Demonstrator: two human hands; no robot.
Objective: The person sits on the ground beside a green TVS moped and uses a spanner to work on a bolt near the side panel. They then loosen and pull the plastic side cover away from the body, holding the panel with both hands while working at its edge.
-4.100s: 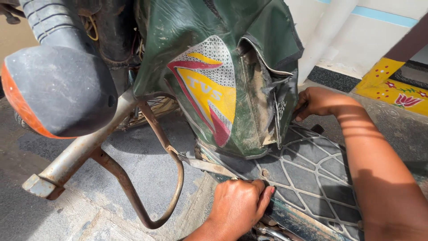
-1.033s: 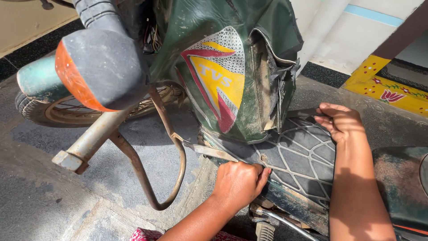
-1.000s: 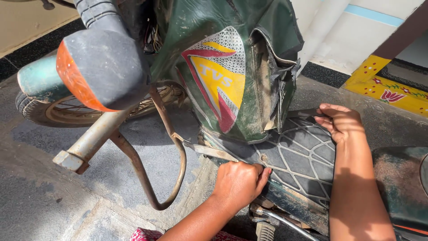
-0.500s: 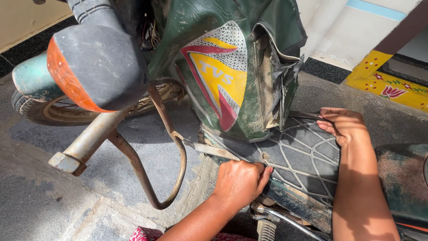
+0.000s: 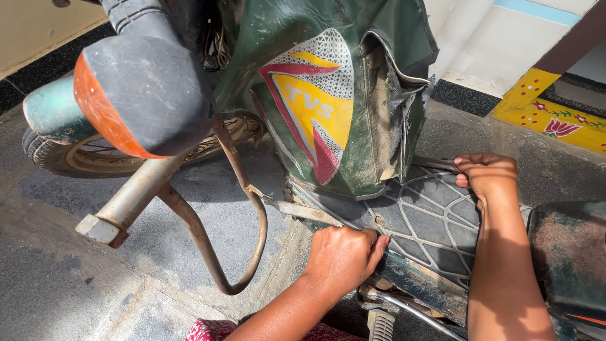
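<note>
A patterned rubber floor mat (image 5: 435,221) on a scooter's footboard is gripped at its near edge by the left hand (image 5: 344,256) and at its far edge by the right hand (image 5: 489,175), both closed on it.

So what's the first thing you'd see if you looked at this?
Probably the green leg shield cover at top middle, with its bright yellow and red triangle patch. Below it, the two hands grip the patterned rubber floor mat: the left hand at its near edge, the right hand at its far edge. At upper left sits a big orange-edged indicator lamp.
</note>
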